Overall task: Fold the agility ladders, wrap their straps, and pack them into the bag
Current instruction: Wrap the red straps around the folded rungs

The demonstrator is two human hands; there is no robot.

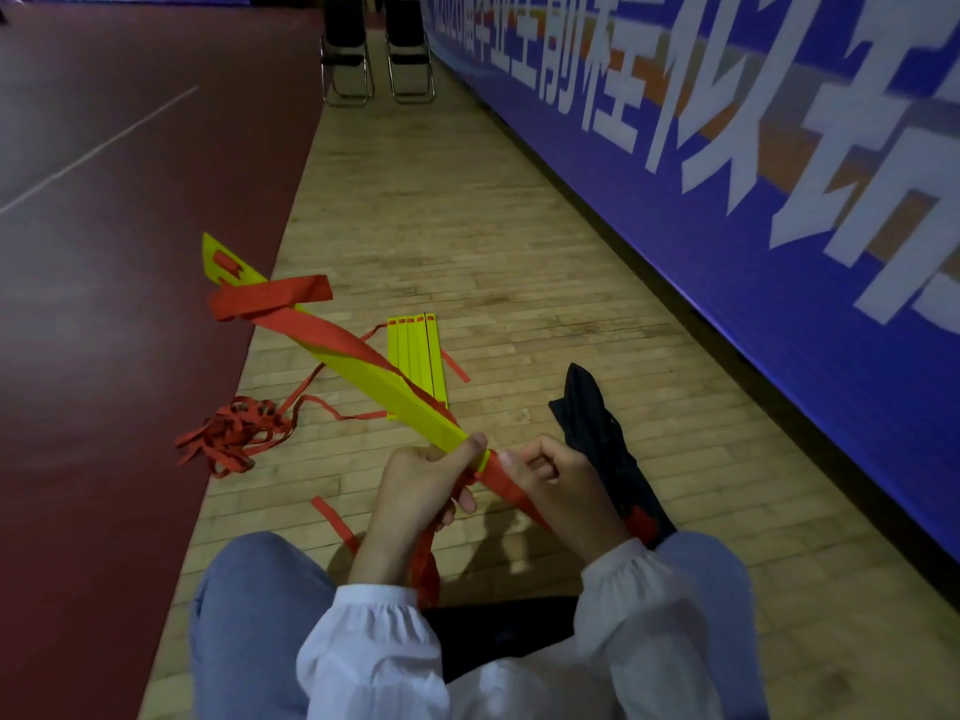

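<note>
The wrapping step is in hand: the left hand (431, 480) grips the near end of the folded ladder (405, 397), raised off the floor, while the right hand (561, 475) pinches the red strap (332, 337) wound round it. Next, I judge, the loose strap needs winding tight and tucking. The bag (597, 433) lies flat beside the right hand, contents unseen. A second ladder (415, 345) lies beyond.

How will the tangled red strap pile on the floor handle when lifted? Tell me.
Probably floppy: the red strap pile lies in loose, flat loops. Likely light, being thin ribbon. It may drag the yellow rungs, since a strand seems to run toward them.
</note>
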